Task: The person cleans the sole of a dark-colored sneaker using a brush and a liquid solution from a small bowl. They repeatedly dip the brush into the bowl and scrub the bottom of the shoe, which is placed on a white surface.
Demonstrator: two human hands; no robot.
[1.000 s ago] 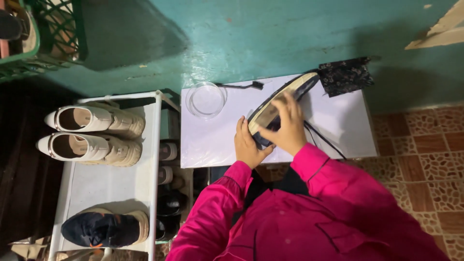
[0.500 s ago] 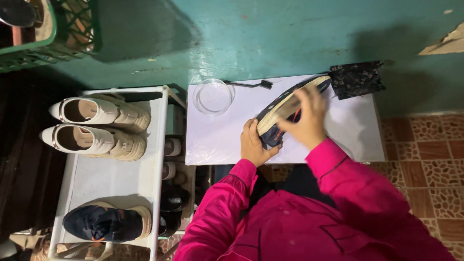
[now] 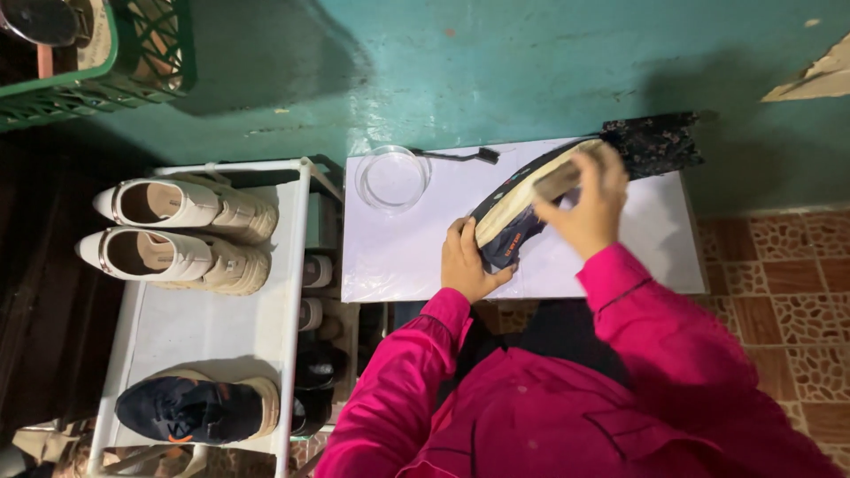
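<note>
Starting at the far left, a green plastic crate [image 3: 97, 62] sits in the top corner against the teal wall [image 3: 496, 62]. Below it stands a white shoe rack [image 3: 212, 327], and on its top shelf lie two cream slip-on shoes [image 3: 173, 204] side by side, with a dark navy sneaker [image 3: 190, 409] nearer the lower edge. More shoes show dimly on the lower shelves at the rack's right side.

Just beside the rack is a small white table [image 3: 398, 257]. A clear round dish [image 3: 392, 177] rests near its back left corner, and a thin dark-handled brush [image 3: 460, 156] lies just behind it, apart from the hands.

Over the middle of the table, the left hand [image 3: 467, 265] is closed around the heel end of a navy shoe with a pale sole [image 3: 513, 208], held tilted with the sole turned upward, above the tabletop. The right hand [image 3: 589, 204] is clenched on a small tan block [image 3: 558, 181], perhaps a brush or sponge, pressed against the shoe's sole near the toe end. Both sleeves are bright pink [image 3: 637, 354].

Behind the right hand, a dark speckled cloth [image 3: 660, 142] lies at the table's back right corner. Farther right, patterned brown floor tiles [image 3: 788, 283] meet the wall.
</note>
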